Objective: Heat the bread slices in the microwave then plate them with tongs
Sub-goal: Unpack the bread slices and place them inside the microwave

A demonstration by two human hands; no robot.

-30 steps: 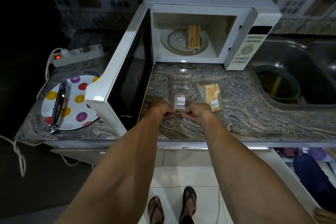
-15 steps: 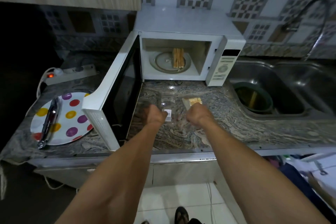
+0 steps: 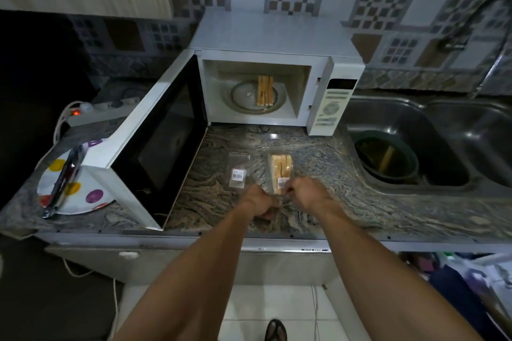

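The white microwave (image 3: 277,44) stands open, its door (image 3: 144,147) swung out to the left. Bread slices (image 3: 265,90) stand on edge on the glass turntable (image 3: 243,97) inside. On the counter in front lies a clear packet of bread slices (image 3: 281,173). My left hand (image 3: 259,202) and my right hand (image 3: 306,194) both pinch the packet's near end. An empty clear wrapper (image 3: 238,173) lies just left of it. A polka-dot plate (image 3: 74,188) sits at the far left with metal tongs (image 3: 65,178) lying across it.
The open door partly overhangs the plate. A steel sink (image 3: 432,130) at the right holds a green bowl (image 3: 388,159). A power strip (image 3: 102,112) with a lit switch lies behind the door. The counter's front edge (image 3: 277,238) runs below my hands.
Both hands have moved right, from the empty wrapper to the near end of the full bread packet. The camera has tilted up, showing more wall.
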